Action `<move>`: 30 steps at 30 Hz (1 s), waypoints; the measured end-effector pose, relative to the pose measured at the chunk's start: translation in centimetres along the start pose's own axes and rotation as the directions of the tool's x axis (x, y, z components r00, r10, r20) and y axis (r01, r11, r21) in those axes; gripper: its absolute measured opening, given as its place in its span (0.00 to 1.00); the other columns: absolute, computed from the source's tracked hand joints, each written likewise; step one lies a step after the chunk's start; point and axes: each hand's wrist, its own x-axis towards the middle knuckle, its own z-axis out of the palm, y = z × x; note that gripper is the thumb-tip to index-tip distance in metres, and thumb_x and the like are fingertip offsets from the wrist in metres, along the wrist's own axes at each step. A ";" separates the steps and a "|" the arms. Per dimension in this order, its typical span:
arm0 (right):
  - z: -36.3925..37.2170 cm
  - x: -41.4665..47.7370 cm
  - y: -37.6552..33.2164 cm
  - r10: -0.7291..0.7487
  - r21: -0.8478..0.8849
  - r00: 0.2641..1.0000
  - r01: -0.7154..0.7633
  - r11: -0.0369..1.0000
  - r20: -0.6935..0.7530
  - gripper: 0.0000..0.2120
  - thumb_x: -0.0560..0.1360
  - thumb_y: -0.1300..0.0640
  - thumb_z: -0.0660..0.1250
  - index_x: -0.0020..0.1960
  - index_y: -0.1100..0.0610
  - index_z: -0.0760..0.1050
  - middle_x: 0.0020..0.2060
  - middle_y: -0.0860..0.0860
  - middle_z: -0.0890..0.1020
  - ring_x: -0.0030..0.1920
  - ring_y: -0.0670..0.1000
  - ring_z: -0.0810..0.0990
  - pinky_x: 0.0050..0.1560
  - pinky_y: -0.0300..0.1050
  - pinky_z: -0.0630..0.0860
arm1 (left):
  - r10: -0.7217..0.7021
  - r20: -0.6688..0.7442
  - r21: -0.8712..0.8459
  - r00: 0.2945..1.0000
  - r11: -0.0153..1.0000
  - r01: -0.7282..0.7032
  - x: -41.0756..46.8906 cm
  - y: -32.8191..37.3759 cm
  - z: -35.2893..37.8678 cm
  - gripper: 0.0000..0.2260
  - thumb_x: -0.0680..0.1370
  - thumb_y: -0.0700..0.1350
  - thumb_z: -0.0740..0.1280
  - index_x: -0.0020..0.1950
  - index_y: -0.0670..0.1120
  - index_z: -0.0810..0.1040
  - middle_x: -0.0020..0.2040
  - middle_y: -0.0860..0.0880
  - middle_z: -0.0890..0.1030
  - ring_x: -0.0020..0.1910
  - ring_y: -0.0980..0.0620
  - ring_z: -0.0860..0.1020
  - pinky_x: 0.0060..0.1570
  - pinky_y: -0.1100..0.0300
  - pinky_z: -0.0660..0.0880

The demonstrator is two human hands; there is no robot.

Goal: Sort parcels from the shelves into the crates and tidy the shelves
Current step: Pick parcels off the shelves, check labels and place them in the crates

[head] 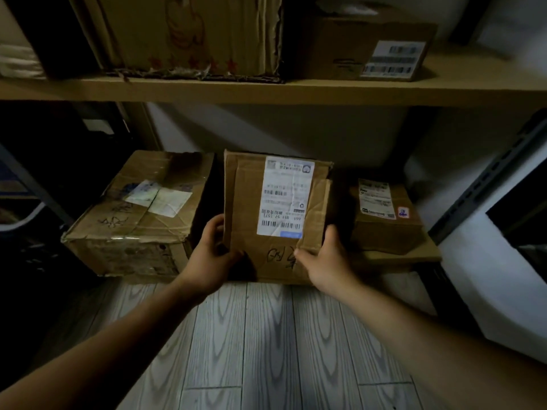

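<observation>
A brown cardboard parcel (251,208) with a white shipping label stands in the middle of the low shelf. My left hand (211,255) grips its left front edge, thumb on top. My right hand (322,258) grips its right front corner, thumb across the top face. A larger, worn parcel (139,214) with a label and black writing lies to the left. A small labelled parcel (387,223) sits to the right on the low shelf board (414,257).
The upper shelf board (266,91) carries a big torn carton (192,34) and a labelled box (364,45). A dark metal upright (485,176) and a white object (500,276) stand at the right. Grey wood-grain floor (266,350) lies below my arms.
</observation>
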 end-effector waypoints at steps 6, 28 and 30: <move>-0.4 -1.3 0.4 -0.056 -0.003 0.998 0.056 0.998 -0.028 0.18 0.74 0.59 0.69 0.56 0.49 0.61 0.57 0.48 0.73 0.57 0.47 0.72 0.53 0.43 0.70 | 0.050 -0.016 0.022 0.999 0.999 -0.050 -1.0 -0.6 0.5 0.29 0.74 0.34 0.68 0.57 0.67 0.64 0.62 0.58 0.72 0.64 0.51 0.72 0.61 0.44 0.74; 2.0 2.8 -4.6 -0.001 0.049 1.000 0.001 0.999 0.007 0.30 0.78 0.63 0.63 0.76 0.49 0.56 0.68 0.48 0.71 0.68 0.50 0.69 0.59 0.44 0.68 | 0.144 -0.165 0.460 0.976 0.887 -0.053 4.3 2.2 -0.1 0.28 0.76 0.40 0.66 0.73 0.52 0.60 0.70 0.47 0.66 0.65 0.46 0.71 0.60 0.50 0.74; 3.0 4.8 -5.1 0.038 -0.007 0.999 -0.038 0.999 -0.010 0.29 0.78 0.62 0.62 0.76 0.49 0.56 0.69 0.50 0.70 0.69 0.52 0.69 0.60 0.46 0.69 | 0.165 -0.150 0.660 0.975 0.751 -0.026 5.4 2.6 0.2 0.22 0.78 0.43 0.64 0.71 0.49 0.64 0.72 0.44 0.61 0.67 0.44 0.68 0.64 0.53 0.68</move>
